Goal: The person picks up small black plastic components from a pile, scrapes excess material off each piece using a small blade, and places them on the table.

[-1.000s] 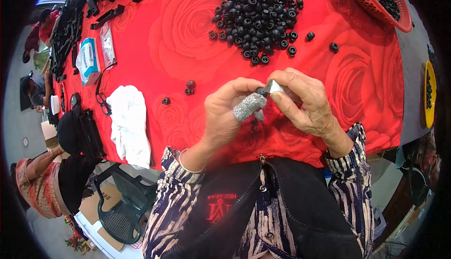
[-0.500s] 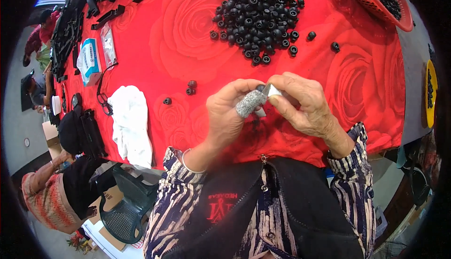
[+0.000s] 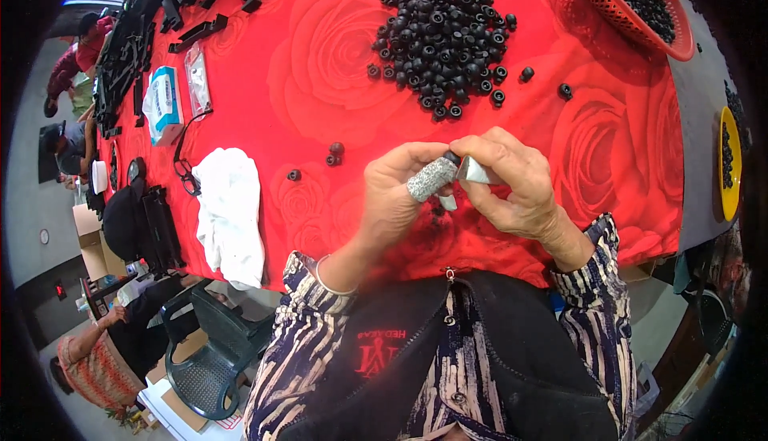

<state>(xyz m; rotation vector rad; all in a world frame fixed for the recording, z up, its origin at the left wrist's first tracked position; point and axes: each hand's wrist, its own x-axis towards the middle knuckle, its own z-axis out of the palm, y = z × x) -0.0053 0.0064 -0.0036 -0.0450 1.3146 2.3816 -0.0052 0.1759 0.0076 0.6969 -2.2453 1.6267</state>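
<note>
The curled left hand (image 3: 396, 189) pinches a small black cap (image 3: 453, 157); the curled right hand (image 3: 516, 183) pinches a small white tool (image 3: 478, 172) beside it, over the near side of the tabletop (image 3: 320, 105).

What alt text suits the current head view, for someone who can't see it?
A person's left hand, with a speckled finger wrap, holds a small black part beside a pale piece in the right hand; beyond, similar black parts lie heaped on a red rose-patterned tablecloth.
</note>
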